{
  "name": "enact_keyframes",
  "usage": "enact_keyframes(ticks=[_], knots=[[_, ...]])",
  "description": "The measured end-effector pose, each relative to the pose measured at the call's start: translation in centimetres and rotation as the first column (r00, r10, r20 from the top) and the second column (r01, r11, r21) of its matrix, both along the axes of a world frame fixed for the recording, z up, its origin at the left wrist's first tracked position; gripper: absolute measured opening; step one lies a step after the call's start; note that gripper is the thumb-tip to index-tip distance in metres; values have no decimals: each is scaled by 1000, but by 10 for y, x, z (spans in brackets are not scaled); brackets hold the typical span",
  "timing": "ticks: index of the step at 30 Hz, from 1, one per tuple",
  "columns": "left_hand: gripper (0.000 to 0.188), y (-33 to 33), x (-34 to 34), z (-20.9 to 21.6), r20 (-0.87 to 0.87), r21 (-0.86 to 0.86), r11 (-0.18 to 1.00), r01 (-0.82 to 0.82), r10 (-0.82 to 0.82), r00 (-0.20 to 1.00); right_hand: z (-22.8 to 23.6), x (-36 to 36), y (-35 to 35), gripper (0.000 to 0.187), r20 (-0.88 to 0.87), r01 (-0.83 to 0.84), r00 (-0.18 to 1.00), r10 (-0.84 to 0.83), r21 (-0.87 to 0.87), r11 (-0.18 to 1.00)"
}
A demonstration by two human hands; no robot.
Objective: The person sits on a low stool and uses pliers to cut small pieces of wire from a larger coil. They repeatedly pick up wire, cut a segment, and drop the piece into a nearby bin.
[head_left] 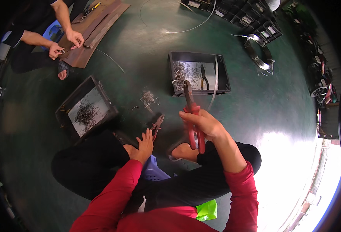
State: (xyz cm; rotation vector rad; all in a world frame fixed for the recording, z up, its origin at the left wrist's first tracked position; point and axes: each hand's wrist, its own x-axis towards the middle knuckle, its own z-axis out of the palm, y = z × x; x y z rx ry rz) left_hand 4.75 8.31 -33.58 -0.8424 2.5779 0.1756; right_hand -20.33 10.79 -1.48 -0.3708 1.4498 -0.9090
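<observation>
My right hand is closed around red-handled pliers, held upright with the dark jaws pointing away from me. A small bent wire loop shows at the jaw tips; whether the jaws grip it I cannot tell. My left hand has its fingers spread, close beside a second pair of red-handled pliers; contact with their handle is unclear. Farther off, a black crate contains many bent wire pieces and dark pliers. A curved wire crosses its right side.
Left of me stands another black crate with dark wire hooks. Loose hooks lie between the crates. At upper left, a co-worker's hands hold a wire by cardboard. A wire coil and stacked crates are beyond.
</observation>
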Motion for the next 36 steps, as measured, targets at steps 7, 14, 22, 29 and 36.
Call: enact_keyframes(ticks=[7, 14, 22, 29, 36], knots=[[83, -23, -15, 22, -40, 137, 967, -216, 223, 974, -5, -8, -2, 33, -15, 89, 996, -89, 13, 996], [51, -53, -27, 37, 87, 409, 804, -431, 436, 896, 1, -8, -3, 32, 22, 164, 986, -164, 30, 986], [27, -68, -25, 87, 328, 574, 747, -337, 167, 930, 8, -3, -10, 30, -14, 176, 984, -177, -30, 984], [29, -95, 19, 211, 325, 375, 927, -16, -115, 939, 10, -11, -11, 28, -34, 112, 993, -113, -46, 993], [27, -129, 74, 307, 592, 84, 994, 69, -105, 799, 0, -19, -6, 25, -171, 146, 973, -155, -63, 987]])
